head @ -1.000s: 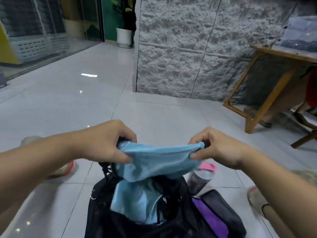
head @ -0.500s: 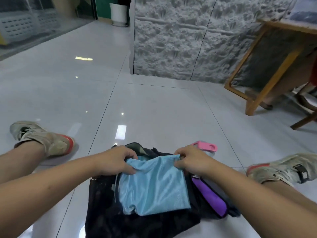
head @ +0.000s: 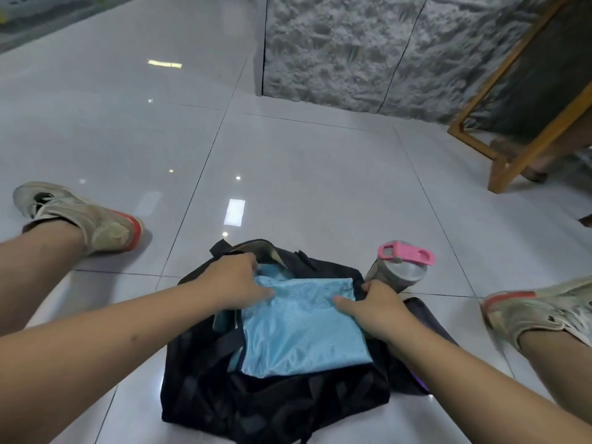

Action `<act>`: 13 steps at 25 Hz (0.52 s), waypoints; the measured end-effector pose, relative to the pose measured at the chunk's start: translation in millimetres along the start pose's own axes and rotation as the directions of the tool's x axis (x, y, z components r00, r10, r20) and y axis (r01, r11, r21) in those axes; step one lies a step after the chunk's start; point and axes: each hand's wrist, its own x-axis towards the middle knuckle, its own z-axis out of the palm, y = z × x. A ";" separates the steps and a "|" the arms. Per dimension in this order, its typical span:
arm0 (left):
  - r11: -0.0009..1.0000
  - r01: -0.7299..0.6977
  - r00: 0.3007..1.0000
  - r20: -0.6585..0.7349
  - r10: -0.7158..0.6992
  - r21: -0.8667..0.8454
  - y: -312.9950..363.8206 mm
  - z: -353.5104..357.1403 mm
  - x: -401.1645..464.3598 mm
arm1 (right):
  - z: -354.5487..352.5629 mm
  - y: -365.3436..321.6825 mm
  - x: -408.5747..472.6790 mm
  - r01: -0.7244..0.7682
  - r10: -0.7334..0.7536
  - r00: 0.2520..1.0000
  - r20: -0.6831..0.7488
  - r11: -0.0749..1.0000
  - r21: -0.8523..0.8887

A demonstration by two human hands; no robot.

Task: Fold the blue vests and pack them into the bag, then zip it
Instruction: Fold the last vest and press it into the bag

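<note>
We see a black bag (head: 272,398) lying on the shiny white floor (head: 304,174), between the person's two legs. A folded blue vest (head: 304,328) lies on top of the open bag, at its middle. More blue cloth (head: 275,272) peeks out under it at the far edge, so we think another vest is already in there, but most of it is hidden.

The left hand (head: 234,282) rests at the vest's far left corner. Its thumb lies flat on the blue cloth. Its fingers curl down at the bag's far edge, and we cannot see their tips, so we cannot tell if they hold the vest or the bag. The right hand (head: 374,304) is at the vest's far right corner. Its thumb presses on top of the cloth, and its fingers curl round the edge and go under, out of sight. It seems to pinch that corner.

The bag's zip is hard to make out against all the black. A purple bit (head: 423,384) sticks out at the bag's right side, mostly hidden by the right arm.

A bottle (head: 397,274) with a pink lid stands on the floor just beside the bag's far right corner. A worn shoe (head: 86,216) is at the left, and another shoe (head: 541,312) at the right looks blurry. A wooden frame (head: 512,145) is cut off at the top right.
</note>
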 end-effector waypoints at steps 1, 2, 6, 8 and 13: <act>0.998 0.068 0.997 -0.031 -0.068 -0.013 -0.4 2.0 -3.4 | 0.3 2.4 -3.1 -0.040 0.035 0.998 0.050 0.994 0.102; 0.991 0.126 0.991 -0.035 -0.127 -0.041 0.5 3.7 -8.5 | 0.6 4.1 -7.3 -0.078 0.057 0.992 0.109 0.977 0.200; 0.878 0.341 0.937 0.202 -0.286 -0.336 -7.0 10.9 -27.6 | 3.7 6.9 -22.9 -0.249 0.140 0.950 0.280 0.880 0.405; 0.763 0.417 0.901 0.336 -0.275 -0.494 -14.0 15.9 -35.9 | 3.5 4.6 -27.1 -0.248 0.147 0.951 0.274 0.888 0.387; 0.540 0.371 0.928 0.317 -0.194 -0.755 -19.4 21.8 -44.0 | 1.8 -8.9 -37.7 -0.197 0.082 0.959 0.270 0.879 0.433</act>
